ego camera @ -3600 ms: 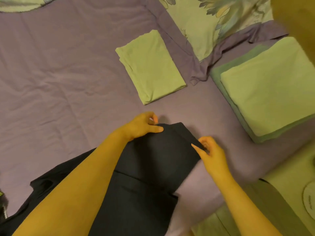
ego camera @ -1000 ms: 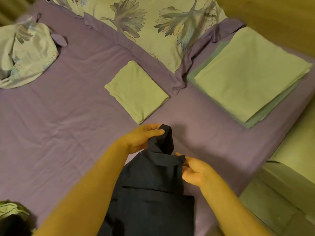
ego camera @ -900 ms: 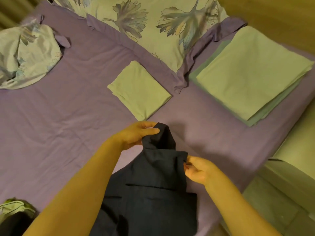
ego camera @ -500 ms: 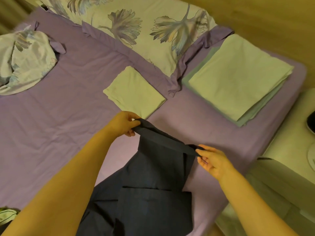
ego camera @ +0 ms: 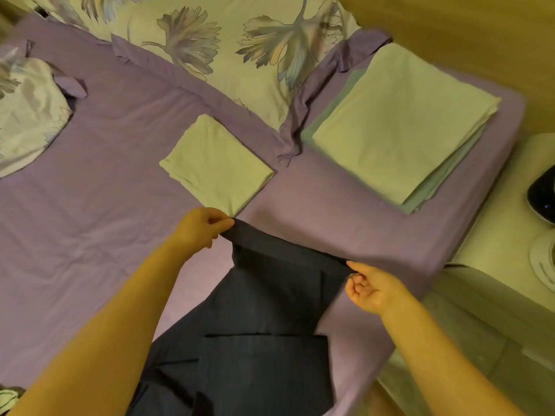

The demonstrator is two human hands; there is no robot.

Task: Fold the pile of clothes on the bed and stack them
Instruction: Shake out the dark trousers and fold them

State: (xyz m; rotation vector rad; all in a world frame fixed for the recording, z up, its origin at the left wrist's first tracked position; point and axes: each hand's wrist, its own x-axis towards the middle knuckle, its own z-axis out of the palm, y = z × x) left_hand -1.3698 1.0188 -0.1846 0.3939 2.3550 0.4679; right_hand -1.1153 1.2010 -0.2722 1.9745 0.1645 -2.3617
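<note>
Much of the dark garment [ego camera: 264, 331] is cut off by the bottom edge of the frame, and part of its left side is hidden behind the left forearm, so its full shape cannot be made out. Its far edge is held stretched between two hands above the purple bedsheet [ego camera: 90, 223], near the front right part of the bed. One corner of that edge is pinched by the left hand [ego camera: 201, 228] between thumb and curled fingers; the other corner is pinched by the right hand [ego camera: 371, 291], its remaining fingers curled toward the palm.

Just beyond the left hand a small folded pale-green cloth [ego camera: 216, 165] is laid flat on the sheet. To the right, a larger stack of folded pale-green cloths [ego camera: 402, 127] is seen near the bed's corner, with a greener layer showing beneath it. A floral pillow [ego camera: 240, 43] is cropped by the top edge, and a crumpled floral cloth [ego camera: 27, 115] by the left edge. A further scrap of fabric [ego camera: 9, 399] is barely visible at the bottom left corner. On the bedside table [ego camera: 492, 235] a dark rounded object [ego camera: 542, 193] is cut off by the right edge and cannot be identified.
</note>
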